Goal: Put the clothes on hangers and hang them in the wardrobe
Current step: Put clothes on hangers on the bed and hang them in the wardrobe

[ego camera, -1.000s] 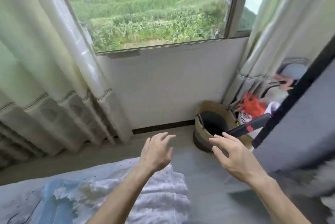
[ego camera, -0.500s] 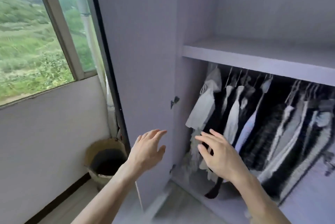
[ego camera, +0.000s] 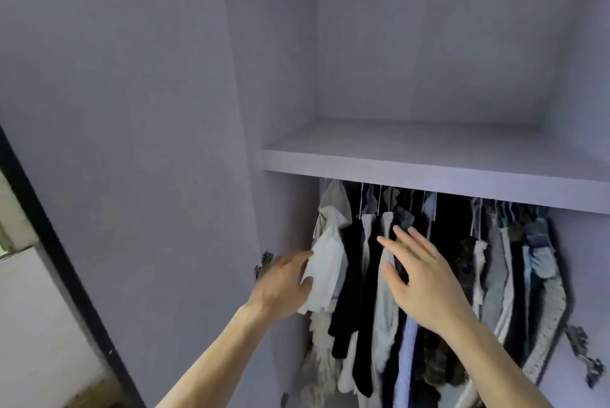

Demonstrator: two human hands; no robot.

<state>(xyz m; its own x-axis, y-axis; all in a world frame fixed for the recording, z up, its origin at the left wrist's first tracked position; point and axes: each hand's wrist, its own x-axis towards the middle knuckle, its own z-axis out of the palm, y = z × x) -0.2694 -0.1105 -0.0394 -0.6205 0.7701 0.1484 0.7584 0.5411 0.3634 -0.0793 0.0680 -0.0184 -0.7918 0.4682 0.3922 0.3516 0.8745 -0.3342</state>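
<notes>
The wardrobe (ego camera: 429,44) fills almost the whole frame and it stands open. Its door (ego camera: 132,110) is swung out and takes the left half of the frame. A shelf (ego camera: 429,156) crosses the middle right, and nothing can be seen lying on it.

Under the shelf, in the lower right part, the clothes (ego camera: 495,282) hang close together in one row. They are dark, white, grey and blue pieces, and they touch each other. Thin hangers (ego camera: 379,199) show only as hooks just below the shelf edge; the rail itself is hidden.

At the left end of the row hangs a white garment (ego camera: 326,269). The left hand (ego camera: 284,282) comes up from the bottom centre and reaches to this garment. Its fingers are stretched out and they touch the left edge of the cloth, and the thumb lies against the cloth lower down. The hand does not close around anything. Just left of this hand there is a metal hinge (ego camera: 264,264) on the wardrobe side.

The right hand (ego camera: 425,282) is in the lower centre right, in front of the middle of the row. Its fingers are straight and spread, palm turned to the clothes, and it grips nothing. Whether the fingertips touch the cloth, I cannot tell.
</notes>
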